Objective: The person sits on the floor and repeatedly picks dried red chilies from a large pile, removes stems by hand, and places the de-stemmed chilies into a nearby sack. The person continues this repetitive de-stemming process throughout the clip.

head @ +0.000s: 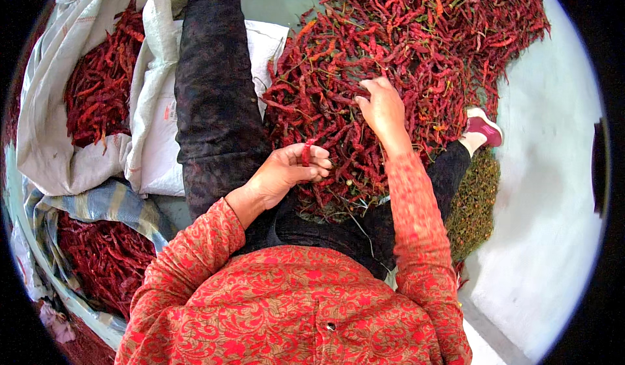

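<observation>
A large heap of red chili peppers (337,101) lies on the floor between my legs and spreads away to the upper right. My left hand (298,167) is near my lap at the heap's near edge, fingers curled around a red chili pepper (307,153) that stands up between them. Further out and to the right, my right hand (380,102) hovers over or touches the heap, its thumb and index finger apart, and no pepper shows between them. Green stems and a few orange peppers are mixed into the heap.
On the left, a white woven sack (93,169) holds red peppers, and a blue-striped sack (110,199) below it holds more. A white sack (163,164) lies flat beside my outstretched leg. By my shoe (483,128) is a pile of greenish-brown stems or scraps (476,204).
</observation>
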A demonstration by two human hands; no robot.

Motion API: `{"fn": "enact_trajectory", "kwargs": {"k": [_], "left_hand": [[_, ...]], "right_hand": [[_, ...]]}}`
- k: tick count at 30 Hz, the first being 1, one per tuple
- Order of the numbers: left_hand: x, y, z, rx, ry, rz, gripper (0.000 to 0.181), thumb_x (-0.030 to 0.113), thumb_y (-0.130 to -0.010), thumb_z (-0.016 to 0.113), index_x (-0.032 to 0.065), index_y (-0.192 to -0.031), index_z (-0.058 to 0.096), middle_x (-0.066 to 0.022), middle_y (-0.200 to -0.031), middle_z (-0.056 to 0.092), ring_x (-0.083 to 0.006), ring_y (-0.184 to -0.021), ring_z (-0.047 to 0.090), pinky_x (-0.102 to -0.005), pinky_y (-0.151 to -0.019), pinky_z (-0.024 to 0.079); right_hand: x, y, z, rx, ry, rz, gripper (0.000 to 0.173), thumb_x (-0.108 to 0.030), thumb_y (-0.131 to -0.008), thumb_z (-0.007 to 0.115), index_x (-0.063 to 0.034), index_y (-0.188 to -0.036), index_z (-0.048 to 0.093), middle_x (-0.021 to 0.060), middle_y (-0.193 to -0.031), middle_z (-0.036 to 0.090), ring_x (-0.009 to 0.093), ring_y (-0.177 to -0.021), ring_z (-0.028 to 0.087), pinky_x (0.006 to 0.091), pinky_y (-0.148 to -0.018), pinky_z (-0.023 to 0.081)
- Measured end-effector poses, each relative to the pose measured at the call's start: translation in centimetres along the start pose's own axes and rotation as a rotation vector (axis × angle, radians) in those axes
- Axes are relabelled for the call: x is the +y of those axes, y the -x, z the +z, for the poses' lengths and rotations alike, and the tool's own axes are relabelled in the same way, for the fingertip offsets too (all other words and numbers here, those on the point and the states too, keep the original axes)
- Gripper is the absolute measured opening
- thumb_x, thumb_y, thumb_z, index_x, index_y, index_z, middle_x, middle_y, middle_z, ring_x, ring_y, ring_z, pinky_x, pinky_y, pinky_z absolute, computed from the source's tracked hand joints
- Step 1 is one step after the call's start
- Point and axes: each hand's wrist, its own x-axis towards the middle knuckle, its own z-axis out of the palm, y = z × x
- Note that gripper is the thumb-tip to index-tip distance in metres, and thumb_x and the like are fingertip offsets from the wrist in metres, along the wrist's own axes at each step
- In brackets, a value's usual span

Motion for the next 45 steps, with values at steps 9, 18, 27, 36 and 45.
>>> {"fn": "enact_trajectory", "kwargs": {"k": [9,18,27,36,45], "left_hand": [[0.3,-0.4,1.2,0.197,-0.214,-0.044,0.023,0.02,-0.088,0.061,0.0038,-0.103,0.062,0.0052,-0.079,0.056,-0.0023,-0.065,0.044,-0.019,-0.056,0.035],[-0.3,0.3,-0.3,0.24,-0.179,0.123,0.026,0.029,-0.094,0.052,0.0052,-0.092,0.062,0.0076,-0.063,0.041,-0.002,-0.053,0.033,-0.0176,-0.046,0.026],[-0.3,-0.6,-0.2,0.202,-0.239,0.245,0.024,0.028,-0.098,0.04,0.009,-0.092,0.052,-0.0011,-0.076,0.058,-0.0044,-0.055,0.041,-0.0174,-0.048,0.032],[-0.2,-1.3,-1.4,0.207,0.135,0.032,0.021,0.027,-0.097,0.042,0.0089,-0.088,0.047,0.0014,-0.062,0.043,-0.0113,-0.051,0.044,-0.021,-0.041,0.03],[0.7,-0.8,-0.6,0.21,0.1,0.091,0.026,0.034,-0.094,0.048,0.0104,-0.084,0.049,0.0028,-0.058,0.045,-0.01,-0.052,0.047,-0.0233,-0.044,0.032]], "right_hand": [[-3.3,5.1,-3.1,-0.01,0.197,-0.268,0.015,-0.017,-0.078,0.061,-0.0058,-0.069,0.06,0.0113,-0.069,0.059,0.03,-0.065,0.058,0.0433,-0.067,0.043],[-8.9,14.2,-0.3,-0.393,-1.075,0.265,0.02,-0.013,-0.088,0.056,0.0012,-0.102,0.059,0.0079,-0.075,0.065,0.015,-0.063,0.061,0.0289,-0.059,0.048],[-8.4,13.7,0.9,-0.477,-1.123,0.566,0.019,-0.012,-0.09,0.054,0.0064,-0.092,0.059,0.0072,-0.063,0.061,0.011,-0.048,0.055,0.0236,-0.047,0.043],[-11.2,14.7,-0.6,-0.35,-0.766,-0.253,0.016,-0.016,-0.083,0.063,-0.0029,-0.075,0.061,0.0066,-0.063,0.06,0.016,-0.055,0.059,0.0326,-0.053,0.045],[-4.4,7.1,-3.2,-0.373,-0.44,-0.054,0.018,-0.012,-0.076,0.065,-0.0033,-0.092,0.064,0.013,-0.093,0.062,0.03,-0.084,0.061,0.0382,-0.075,0.048]]}}
